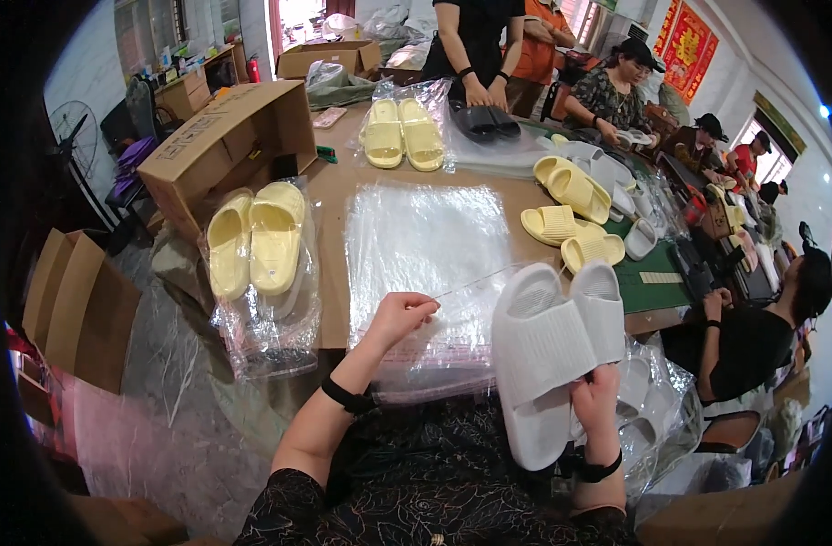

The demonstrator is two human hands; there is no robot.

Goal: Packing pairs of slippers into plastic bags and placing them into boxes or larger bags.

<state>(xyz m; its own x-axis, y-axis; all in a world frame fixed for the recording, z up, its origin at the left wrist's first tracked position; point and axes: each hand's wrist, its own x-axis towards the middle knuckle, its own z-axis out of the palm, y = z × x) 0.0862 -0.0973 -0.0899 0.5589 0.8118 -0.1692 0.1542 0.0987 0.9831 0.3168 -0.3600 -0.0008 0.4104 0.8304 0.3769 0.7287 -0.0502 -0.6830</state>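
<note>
My right hand grips a pair of white slide sandals, held together with the toes pointing away from me. My left hand pinches the edge of a clear plastic bag at the top of a stack of clear bags lying on the brown table. The sandals sit at the mouth of the lifted bag, to the right of the stack.
A bagged yellow pair lies left of the stack, another bagged yellow pair farther back. Loose yellow slides are on the right. An open cardboard box stands at left. Several people work around the table; one handles black slides.
</note>
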